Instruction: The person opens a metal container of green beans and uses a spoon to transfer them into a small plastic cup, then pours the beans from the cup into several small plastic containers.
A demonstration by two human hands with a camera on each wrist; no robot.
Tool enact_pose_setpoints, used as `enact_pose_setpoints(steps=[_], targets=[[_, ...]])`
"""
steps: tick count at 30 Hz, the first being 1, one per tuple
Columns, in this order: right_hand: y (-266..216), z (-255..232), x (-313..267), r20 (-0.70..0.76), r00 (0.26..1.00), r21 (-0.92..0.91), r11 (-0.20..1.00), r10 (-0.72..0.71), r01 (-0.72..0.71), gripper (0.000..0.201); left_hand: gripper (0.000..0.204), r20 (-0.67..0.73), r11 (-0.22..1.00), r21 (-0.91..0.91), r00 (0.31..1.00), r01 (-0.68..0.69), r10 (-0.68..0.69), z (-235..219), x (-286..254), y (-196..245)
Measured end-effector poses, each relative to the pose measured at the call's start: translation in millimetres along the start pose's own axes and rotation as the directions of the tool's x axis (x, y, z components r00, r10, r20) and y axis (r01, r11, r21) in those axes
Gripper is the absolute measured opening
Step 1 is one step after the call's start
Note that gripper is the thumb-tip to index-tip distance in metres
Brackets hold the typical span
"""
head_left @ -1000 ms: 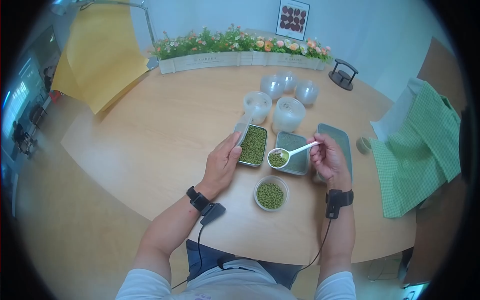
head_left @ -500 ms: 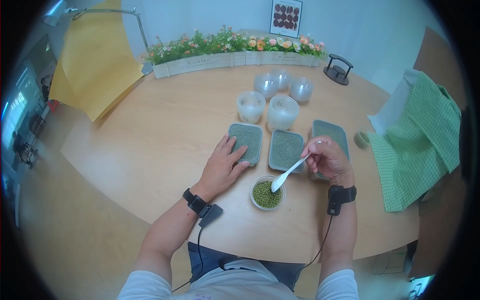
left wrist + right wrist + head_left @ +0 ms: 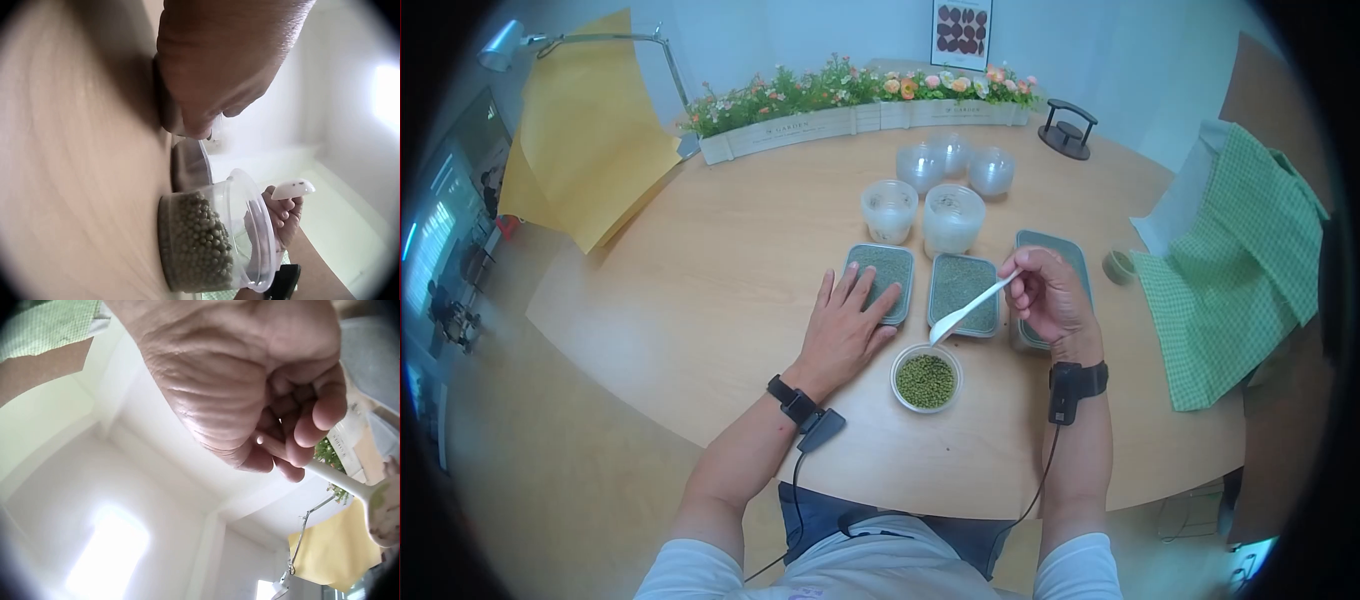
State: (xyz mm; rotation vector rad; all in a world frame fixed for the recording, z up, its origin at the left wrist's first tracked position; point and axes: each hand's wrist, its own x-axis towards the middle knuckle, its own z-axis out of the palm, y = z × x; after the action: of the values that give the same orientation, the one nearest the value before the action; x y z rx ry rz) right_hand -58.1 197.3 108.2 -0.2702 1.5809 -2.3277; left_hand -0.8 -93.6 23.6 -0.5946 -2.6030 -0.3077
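My left hand [image 3: 840, 325] rests with spread fingers on the lidded left container [image 3: 890, 262], whose greyish lid lies flat. Between finger and thumb, my right hand [image 3: 1050, 295] pinches the handle end of a white spoon [image 3: 972, 306]. The spoon's bowl hangs over the far rim of a clear round cup [image 3: 897, 392] of green mung beans [image 3: 926, 382]. In the left wrist view the beans fill the cup [image 3: 250, 234] partway, and a few dark specks dot the spoon bowl [image 3: 294, 189]. A middle lidded container [image 3: 960, 280] sits behind the spoon.
A third lidded container [image 3: 1055, 245] lies partly under my right hand. Behind stand two frosted tubs [image 3: 953, 220] and several clear round containers [image 3: 920, 168]. Flower boxes [image 3: 810, 125] line the back edge; a green checked cloth [image 3: 1240, 270] and a small cup [image 3: 1118, 266] are at right.
The left container's lid, earlier held tilted up, now lies flat under my left hand. The spoon, earlier full of beans, tipped into the round cup and has since risen toward its far rim.
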Motion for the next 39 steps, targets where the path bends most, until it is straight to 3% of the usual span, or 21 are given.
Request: enact_pose_setpoints(steps=[12, 17, 23, 26, 29, 32, 39], targets=[[-10, -5, -7, -0.011, 0.992, 0.187, 0.974, -0.128, 0.127, 0.024, 0.041, 0.045, 0.992, 0.100, 0.996, -0.075, 0.071, 10, 3, -3], [-24, 1, -17, -0.063, 0.983, 0.152, 0.971, -0.175, 0.183, 0.024, 0.041, 0.062, 0.990, 0.115, 0.995, -0.083, 0.076, 8, 3, -1], [-31, 2, -23, -0.152, 0.958, 0.156, 0.951, -0.245, 0.268, 0.026, 0.049, 0.129, 0.996, 0.022, 0.989, -0.081, 0.078, -4, 1, -1], [-36, 4, -28, -0.157, 0.948, 0.157, 0.941, -0.277, 0.301, 0.026, 0.057, 0.097, 0.991, -0.128, 0.994, -0.033, 0.045, -7, 0, -6], [-40, 6, -34, -0.155, 0.941, 0.161, 0.932, -0.300, 0.324, 0.027, 0.070, 0.056, 0.995, -0.092, 0.998, -0.036, 0.041, -35, -5, 23], [-45, 9, -38, -0.153, 0.937, 0.167, 0.926, -0.315, 0.338, 0.027, 0.097, 0.199, 0.974, -0.215, 0.974, -0.065, 0.109, -49, -18, 69], [-51, 11, -52, -0.162, 0.921, 0.177, 0.908, -0.355, 0.381, 0.028, 0.088, 0.239, 0.943, -0.325, 0.971, 0.076, 0.004, -25, -22, 90]])
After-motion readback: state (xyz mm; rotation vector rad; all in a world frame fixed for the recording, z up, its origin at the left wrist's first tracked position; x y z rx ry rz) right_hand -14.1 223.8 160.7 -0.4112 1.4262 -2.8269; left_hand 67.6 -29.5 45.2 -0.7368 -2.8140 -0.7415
